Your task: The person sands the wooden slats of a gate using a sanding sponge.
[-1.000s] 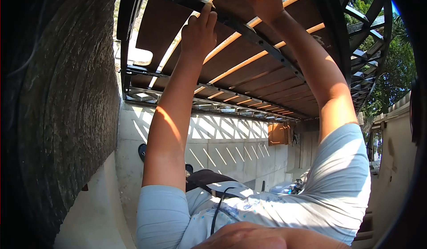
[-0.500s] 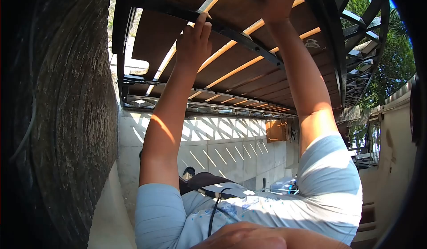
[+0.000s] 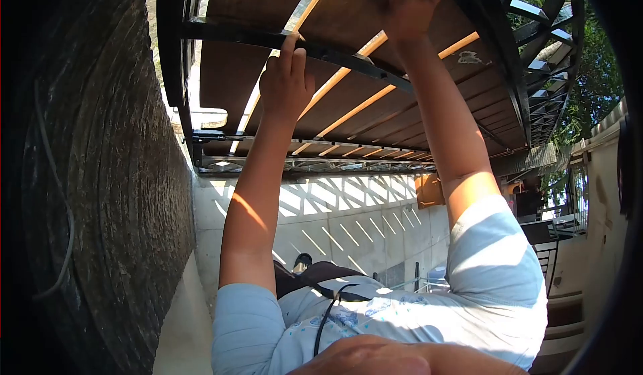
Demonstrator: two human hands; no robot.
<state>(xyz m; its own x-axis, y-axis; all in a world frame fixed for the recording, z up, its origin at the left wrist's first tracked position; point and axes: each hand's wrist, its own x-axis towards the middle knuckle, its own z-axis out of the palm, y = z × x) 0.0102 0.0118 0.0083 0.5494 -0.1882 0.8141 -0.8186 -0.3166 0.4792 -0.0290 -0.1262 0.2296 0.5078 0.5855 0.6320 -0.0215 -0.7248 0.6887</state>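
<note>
A large gate (image 3: 365, 117) of dark brown slats in a black metal frame stands in front of me, with bright gaps between the slats. My left hand (image 3: 287, 87) is raised to its black crossbar (image 3: 234, 34), fingers hooked over the bar's upper edge. Higher up and to the right, my right hand (image 3: 410, 16) reaches against the brown slats near the top of the view. Shade and motion blur smear its fingers, and whether it holds anything I cannot tell.
A rough dark wall (image 3: 107, 174) with a loose cable runs close along the left. Black lattice (image 3: 552, 43) and trees (image 3: 599, 73) are at the right. An orange-brown box-like object (image 3: 429, 191) sits on the tiled floor (image 3: 258, 214). My shoe (image 3: 303, 262) shows below.
The view has shifted slightly, so the gate and wall sit a little differently. My left hand stays on the crossbar; my right hand remains high at the slats, still blurred.
</note>
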